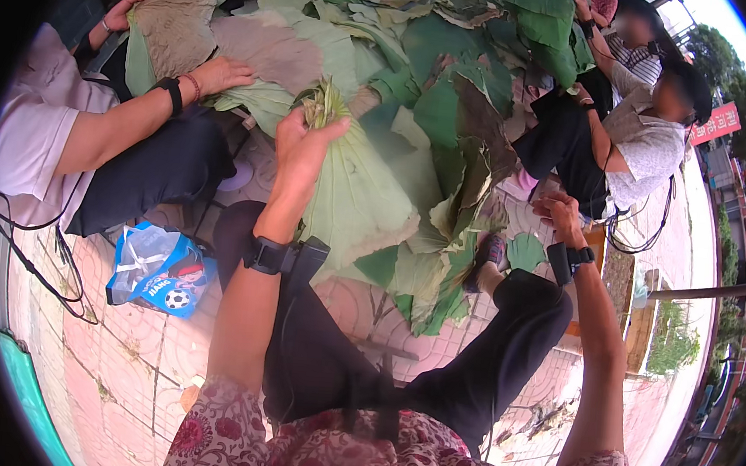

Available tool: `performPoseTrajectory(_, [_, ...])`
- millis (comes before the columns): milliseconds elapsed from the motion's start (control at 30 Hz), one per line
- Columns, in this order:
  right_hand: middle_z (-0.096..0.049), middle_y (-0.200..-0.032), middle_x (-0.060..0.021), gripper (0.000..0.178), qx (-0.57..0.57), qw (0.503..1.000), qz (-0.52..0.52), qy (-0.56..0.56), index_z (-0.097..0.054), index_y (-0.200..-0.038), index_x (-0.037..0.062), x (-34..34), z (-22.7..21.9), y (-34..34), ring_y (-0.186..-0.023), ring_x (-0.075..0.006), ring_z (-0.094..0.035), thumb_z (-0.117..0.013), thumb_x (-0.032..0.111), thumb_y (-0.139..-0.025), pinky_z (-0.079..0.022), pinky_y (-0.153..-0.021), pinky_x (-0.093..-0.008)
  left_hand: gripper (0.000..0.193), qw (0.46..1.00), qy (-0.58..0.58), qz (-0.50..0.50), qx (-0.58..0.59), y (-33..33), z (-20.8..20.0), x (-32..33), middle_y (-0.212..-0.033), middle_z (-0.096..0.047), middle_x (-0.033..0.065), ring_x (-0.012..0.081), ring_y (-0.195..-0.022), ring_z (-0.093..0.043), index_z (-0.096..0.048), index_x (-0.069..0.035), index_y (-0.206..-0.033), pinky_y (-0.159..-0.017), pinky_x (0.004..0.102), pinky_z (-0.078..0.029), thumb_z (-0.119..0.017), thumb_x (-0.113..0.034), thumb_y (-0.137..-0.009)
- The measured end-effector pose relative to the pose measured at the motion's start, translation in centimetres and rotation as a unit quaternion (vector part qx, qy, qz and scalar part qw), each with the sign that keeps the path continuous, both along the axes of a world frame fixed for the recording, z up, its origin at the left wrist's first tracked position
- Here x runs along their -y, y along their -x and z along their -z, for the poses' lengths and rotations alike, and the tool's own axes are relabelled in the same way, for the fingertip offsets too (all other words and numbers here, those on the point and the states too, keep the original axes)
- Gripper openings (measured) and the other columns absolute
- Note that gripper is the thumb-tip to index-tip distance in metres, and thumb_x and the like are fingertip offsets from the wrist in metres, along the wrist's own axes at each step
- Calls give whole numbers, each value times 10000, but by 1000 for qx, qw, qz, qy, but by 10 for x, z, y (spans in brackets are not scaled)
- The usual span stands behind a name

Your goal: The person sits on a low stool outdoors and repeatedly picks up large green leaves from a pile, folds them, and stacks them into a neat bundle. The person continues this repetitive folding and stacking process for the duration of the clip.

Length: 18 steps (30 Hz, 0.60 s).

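My left hand (302,150) is closed around the gathered top of a pale green lotus leaf (360,193), whose pleated lower part fans out downward to the right. Beyond it spreads a large heap of lotus leaves (444,50), some fresh green, others dry and brownish. Off to the right, above my knee, my right hand (560,214) is raised apart from the leaves. Its fingers are curled together, and whether anything small is between them does not show. Dark curled leaves (476,145) stand between my two hands.
At left, a co-worker's hand (219,76) rests on the leaves. Another seated person (650,158) is at right, with more people at the far side. A blue and clear plastic bag (164,269) lies on the paving by my left knee. Black cables (46,264) hang beside the left co-worker.
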State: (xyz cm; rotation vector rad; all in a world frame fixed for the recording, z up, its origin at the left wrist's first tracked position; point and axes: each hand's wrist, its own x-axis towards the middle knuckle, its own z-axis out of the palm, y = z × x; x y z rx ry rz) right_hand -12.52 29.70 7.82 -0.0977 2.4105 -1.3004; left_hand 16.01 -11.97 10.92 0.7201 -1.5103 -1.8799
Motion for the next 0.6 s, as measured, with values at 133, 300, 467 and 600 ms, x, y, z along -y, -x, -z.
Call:
performPoseTrajectory(133, [-724,-1048,-141,341,78,992,-89,-49,-672,-1124,-3,-21,14,-23,-917,-230,-710,-586,253,-916,-553,-772,-369,351,1000,22,-5,14,-2,2,-5,-1018,-705,86,156,-874,-661,-645,42,-1148,-804,293,-514,-765,-38,-828])
performPoseTrajectory(300, [-720,-1005,-115,345,139,971,-176,-79,-670,-1130,11,3,52,-53,-885,-224,-706,-616,272,-911,-571,-769,-351,357,1000,10,2,23,-5,5,-2,-1027,-706,92,158,-893,-659,-645,41,-1155,-821,295,-508,-765,-42,-829])
performPoseTrajectory(467, [-718,-959,-88,279,169,974,-144,-43,-684,-1075,33,-3,152,-51,-804,-206,-703,-651,248,-902,-571,-669,-337,362,999,27,12,46,-8,4,-4,-1030,-707,87,154,-904,-657,-646,36,-1154,-832,292,-501,-773,-57,-828])
performPoseTrajectory(600, [-727,-983,-103,310,82,981,-131,-120,-674,-1128,44,-40,248,-29,-809,-239,-725,-713,215,-872,-569,-652,-388,310,997,47,47,32,11,-7,-18,-979,-704,75,132,-873,-625,-655,50,-1084,-809,292,-490,-772,-73,-824])
